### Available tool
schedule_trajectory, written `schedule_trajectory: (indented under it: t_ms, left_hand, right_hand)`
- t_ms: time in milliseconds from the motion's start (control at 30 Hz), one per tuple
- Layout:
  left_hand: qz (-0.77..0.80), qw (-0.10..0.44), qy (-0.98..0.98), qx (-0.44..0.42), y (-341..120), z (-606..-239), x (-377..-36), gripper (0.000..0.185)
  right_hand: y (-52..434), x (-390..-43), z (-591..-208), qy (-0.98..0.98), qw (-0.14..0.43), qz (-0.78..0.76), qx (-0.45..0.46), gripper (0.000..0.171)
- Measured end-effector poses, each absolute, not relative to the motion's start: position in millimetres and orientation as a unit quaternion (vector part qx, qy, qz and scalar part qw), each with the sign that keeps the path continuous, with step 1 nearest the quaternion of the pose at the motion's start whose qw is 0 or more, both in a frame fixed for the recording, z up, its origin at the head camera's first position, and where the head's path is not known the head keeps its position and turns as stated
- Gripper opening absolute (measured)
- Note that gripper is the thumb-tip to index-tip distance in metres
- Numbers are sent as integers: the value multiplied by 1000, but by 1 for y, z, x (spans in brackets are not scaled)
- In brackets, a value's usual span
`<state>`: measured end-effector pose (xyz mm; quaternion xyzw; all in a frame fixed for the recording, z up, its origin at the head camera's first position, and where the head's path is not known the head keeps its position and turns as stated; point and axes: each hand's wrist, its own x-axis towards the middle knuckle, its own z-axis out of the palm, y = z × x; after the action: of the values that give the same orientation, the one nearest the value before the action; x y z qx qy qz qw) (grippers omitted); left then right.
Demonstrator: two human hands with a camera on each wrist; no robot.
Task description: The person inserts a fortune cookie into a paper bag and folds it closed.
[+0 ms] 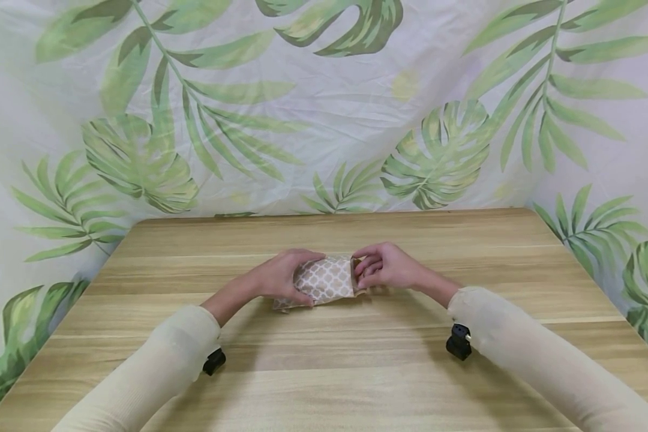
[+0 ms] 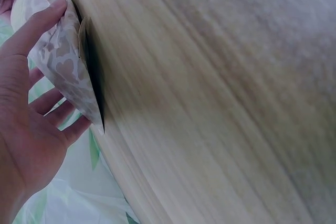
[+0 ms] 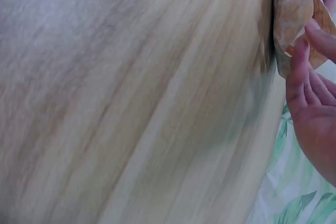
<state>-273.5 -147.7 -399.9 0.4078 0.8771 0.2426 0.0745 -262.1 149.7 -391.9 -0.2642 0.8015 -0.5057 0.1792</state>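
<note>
A small paper bag (image 1: 326, 279) with a tan and white lattice print lies on its side on the wooden table, its mouth turned to the right. My left hand (image 1: 286, 276) grips the bag's body from the left, thumb on the near side and fingers over the far side. In the left wrist view, the thumb presses into the crumpled paper bag (image 2: 65, 64). My right hand (image 1: 391, 267) is at the bag's mouth with curled fingers, pinching its edge. The brown inside of the bag (image 3: 321, 17) shows beside those fingertips in the right wrist view. The bag's contents are hidden.
The wooden table (image 1: 345, 372) reaches back to a white cloth backdrop (image 1: 335, 138) printed with green leaves. Small black devices, one on the left wrist (image 1: 214, 362) and one on the right wrist (image 1: 458, 342), hang beneath the cream sleeves.
</note>
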Motion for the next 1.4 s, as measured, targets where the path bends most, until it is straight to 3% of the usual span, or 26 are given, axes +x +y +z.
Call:
schedule_trajectory:
  t_ms: [500,1400]
  left_hand:
    - [236,67,878,411,-149,-402,-275,98]
    - [236,64,881,404,-149,-402,-273,97]
  right_hand:
    - [151,-263,-400,857,68,-411,-304,60]
    - [137,-260,-405,859,70,-418,-286,57]
